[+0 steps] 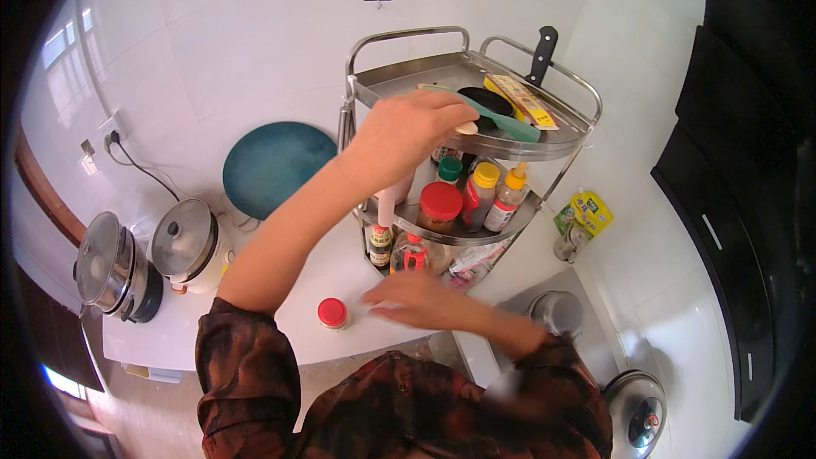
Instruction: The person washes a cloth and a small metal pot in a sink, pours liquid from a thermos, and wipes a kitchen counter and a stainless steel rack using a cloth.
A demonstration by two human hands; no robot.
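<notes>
My left hand [427, 118] reaches over the near edge of the metal rack's top tier [408, 80]. A pale utensil end [467, 129] shows at its fingertips; the hand hides whether it is gripped. Beside the fingers lies a teal utensil [510, 124], probably a spatula. My right hand [421, 299] is blurred, low in front of the rack, with a whitish patch by its fingers that I cannot make out. A small red-lidded jar [332, 313] stands on the white counter [268, 325], left of the right hand and apart from it.
The rack's middle tier carries a large red-lidded jar [440, 204] and yellow-capped bottles [478, 194]. A black-handled knife [543, 54] stands at its back right. Two lidded electric pots [185, 239] and a round teal board [274, 166] are left. A lidded pan [637, 411] sits right.
</notes>
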